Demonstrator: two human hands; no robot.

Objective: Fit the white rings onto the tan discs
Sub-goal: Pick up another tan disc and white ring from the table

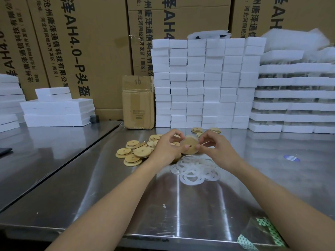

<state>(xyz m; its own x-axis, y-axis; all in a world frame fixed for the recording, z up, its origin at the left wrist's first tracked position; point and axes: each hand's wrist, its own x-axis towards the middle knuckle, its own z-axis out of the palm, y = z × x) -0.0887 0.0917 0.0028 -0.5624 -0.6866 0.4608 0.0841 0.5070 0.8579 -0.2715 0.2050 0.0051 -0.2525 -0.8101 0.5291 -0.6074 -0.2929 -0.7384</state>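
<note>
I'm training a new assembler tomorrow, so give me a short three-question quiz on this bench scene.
1. True or false: the left hand and right hand both grip one tan disc above the steel table.
2. Relative to that disc, the loose white rings lie: A beyond it; B nearer the person; C far to its left.
3. Fill in: the pile of loose discs lies mostly to the held disc's ___ side.
Key: 1 true; 2 B; 3 left.
</note>
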